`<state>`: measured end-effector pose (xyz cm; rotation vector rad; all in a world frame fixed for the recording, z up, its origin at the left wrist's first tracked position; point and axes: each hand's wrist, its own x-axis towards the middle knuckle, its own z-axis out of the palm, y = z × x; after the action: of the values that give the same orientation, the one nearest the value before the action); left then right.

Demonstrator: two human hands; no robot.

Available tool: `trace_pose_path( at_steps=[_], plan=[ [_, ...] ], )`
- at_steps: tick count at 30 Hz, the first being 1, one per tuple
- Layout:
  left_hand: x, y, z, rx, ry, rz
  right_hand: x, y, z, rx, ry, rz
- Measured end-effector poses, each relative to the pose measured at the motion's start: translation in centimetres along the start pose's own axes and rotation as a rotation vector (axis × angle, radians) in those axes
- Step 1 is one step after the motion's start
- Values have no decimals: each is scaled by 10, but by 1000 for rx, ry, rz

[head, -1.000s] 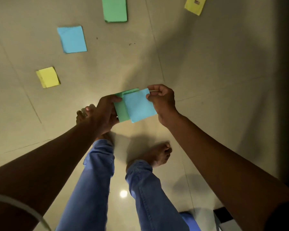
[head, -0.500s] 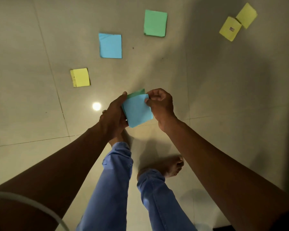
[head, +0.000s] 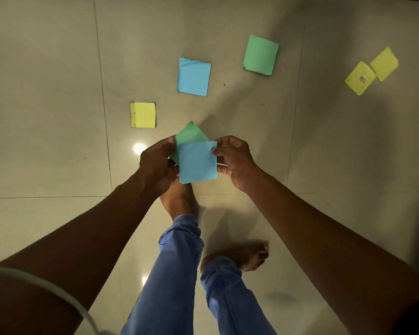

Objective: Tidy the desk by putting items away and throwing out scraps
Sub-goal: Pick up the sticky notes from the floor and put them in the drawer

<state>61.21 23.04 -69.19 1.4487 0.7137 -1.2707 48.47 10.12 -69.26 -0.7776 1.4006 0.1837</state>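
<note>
Blue note (head: 197,163) over green note (head: 190,135), held above floor (head: 58,141) beyond the forward foot, left hand (head: 155,163) gripping left edges, right hand (head: 232,160) pinching right edge; likely light, floppy, best taken by edges.

The blue paper square (head: 197,162) I hold covers most of the green paper square (head: 190,134) behind it; only the green corner pointing to 12 o'clock and a sliver at 9 o'clock show. My left hand (head: 156,163) hides its own fingertips behind the papers, and it covers the toes of my left foot (head: 179,201). My right foot (head: 249,257) is blurred. The mark on the yellow paper (head: 360,78) at 2 o'clock is too small to read. The white cable (head: 58,296) at 7 o'clock runs off the bottom edge, as do both jeans legs (head: 177,274).
</note>
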Motion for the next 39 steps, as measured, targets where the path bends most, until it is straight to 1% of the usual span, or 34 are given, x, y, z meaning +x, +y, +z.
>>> trace_pose_path(
  at_steps=[4, 7, 9, 11, 15, 19, 20, 21, 24, 25, 26, 28, 31, 34, 37, 39],
  plan=[
    [3, 6, 0, -118, -10, -53, 4, 1, 11, 122, -8, 87],
    [7, 7, -3, -210, -59, -93, 7, 1, 14, 224, -3, 117],
    [5, 8, -6, -226, -44, -137, 9, 1, 16, 231, -22, 112],
    [5, 6, -9, -204, -38, -135, 10, -2, 18, 217, -46, 101],
    [0, 13, -11, -105, -67, -126, 15, -14, 22, 85, -41, 38],
    [5, 28, -20, -62, -33, -131, 21, -27, 22, -214, 8, -96],
    [7, 33, -22, -12, -41, -108, 22, -31, 22, -310, 7, -134],
    [9, 37, -23, 99, -55, -66, 22, -33, 22, -401, -8, -170],
    [14, 43, -20, 524, -138, 163, 25, -38, 25, -593, -91, -260],
    [17, 42, -20, 603, -167, 231, 25, -38, 27, -638, -112, -282],
    [20, 41, -20, 625, -190, 264, 25, -38, 28, -675, -127, -301],
    [24, 42, -22, 588, -188, 274, 25, -39, 33, -694, -134, -332],
    [25, 45, -22, 430, -123, 208, 26, -39, 38, -580, -79, -308],
    [23, 42, -23, 263, -80, 109, 30, -37, 42, -403, -16, -168],
    [20, 40, -27, 90, -60, 30, 32, -33, 46, -258, -12, -43],
    [19, 37, -31, 33, -50, 8, 31, -31, 50, -222, -22, -4]
  ],
)
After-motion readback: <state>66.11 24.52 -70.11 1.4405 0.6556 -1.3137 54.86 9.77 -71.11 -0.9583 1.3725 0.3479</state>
